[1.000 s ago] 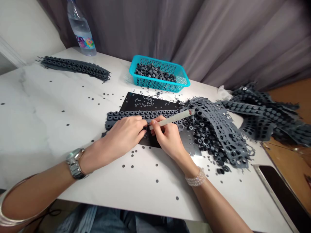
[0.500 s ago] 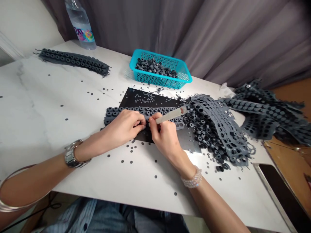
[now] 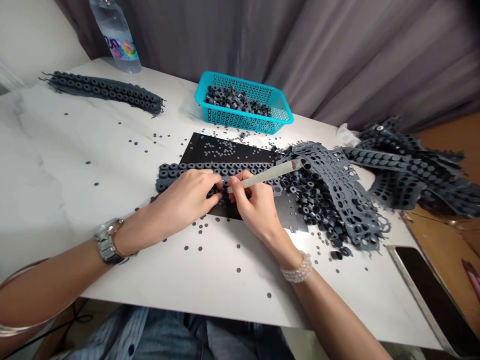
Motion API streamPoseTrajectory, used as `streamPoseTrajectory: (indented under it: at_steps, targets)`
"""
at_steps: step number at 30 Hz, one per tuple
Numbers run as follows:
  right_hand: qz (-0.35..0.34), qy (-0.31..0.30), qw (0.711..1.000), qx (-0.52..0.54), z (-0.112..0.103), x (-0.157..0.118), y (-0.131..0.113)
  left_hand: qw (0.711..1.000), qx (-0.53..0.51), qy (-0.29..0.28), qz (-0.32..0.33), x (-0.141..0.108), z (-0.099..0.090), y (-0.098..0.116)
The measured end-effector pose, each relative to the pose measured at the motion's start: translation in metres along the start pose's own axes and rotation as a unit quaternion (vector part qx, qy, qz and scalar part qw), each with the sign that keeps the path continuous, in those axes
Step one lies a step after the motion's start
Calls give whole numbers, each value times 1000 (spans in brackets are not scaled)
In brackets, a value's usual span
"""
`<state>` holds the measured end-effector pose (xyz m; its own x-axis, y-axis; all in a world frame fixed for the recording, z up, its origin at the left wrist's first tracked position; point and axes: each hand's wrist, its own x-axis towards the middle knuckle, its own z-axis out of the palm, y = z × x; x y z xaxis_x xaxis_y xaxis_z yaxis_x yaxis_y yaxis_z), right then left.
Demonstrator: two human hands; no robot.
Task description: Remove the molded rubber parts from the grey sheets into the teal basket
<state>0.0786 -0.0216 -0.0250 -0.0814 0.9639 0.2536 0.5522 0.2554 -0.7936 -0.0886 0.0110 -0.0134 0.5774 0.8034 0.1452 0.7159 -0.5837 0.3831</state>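
1. Strip [image 3: 168, 172], dark grey and set with rows of rings, lies across the black sheet [image 3: 190, 154] on the white table [image 3: 165, 295]; its left end reaches past the sheet, and the hands meet at its near side.
2. Right hand [image 3: 258, 202]: grasping a slim pale tool [image 3: 268, 175] much like a pen, one end by the fingertips, the other angled up toward the ring pile [image 3: 315, 207]. A low, close hold like this should give fine control; short, light pressure seems wiser than force.
3. Left hand [image 3: 193, 192]: fingers curled over the near part of the strip, beside the tool's working end. Whether they pinch a piece, I cannot tell. A steady press there would stop the strip sliding, with fingertips best held clear of the tip.
4. Small loose discs [image 3: 225, 147] dot the sheet; brushing them aside would help the strip lie flat.
5. Working ring by ring, with the strip supported beneath, looks safest against tearing.
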Motion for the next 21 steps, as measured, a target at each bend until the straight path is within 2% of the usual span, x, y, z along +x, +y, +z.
streamPoseTrajectory:
  at_steps: [7, 9, 11, 13, 16, 18, 21]
  targets:
    - [-43, 6, 997, -65, 7, -1, 0, 999, -47, 0, -13, 1, -3, 4]
    - [-50, 6, 995, -89, 9, -2, -1, 993, -108, -3, -51, 1, -11, 6]
    - [-45, 9, 995, -89, 9, -1, -1, 971, -210, 4, -114, 3, -21, 3]
    - [-26, 15, 997, -65, 9, -1, -1, 918, -356, 33, -173, 6, -29, -4]
    - [8, 23, 1000, -19, 6, 0, 2, 785, -573, 54, -231, 11, -33, -18]
    - [19, 33, 999, 4, 5, 0, 4, 710, -651, 29, -265, 13, -32, -23]
    - [29, 42, 998, 38, 2, -1, 8, 653, -698, -4, -295, 15, -28, -24]
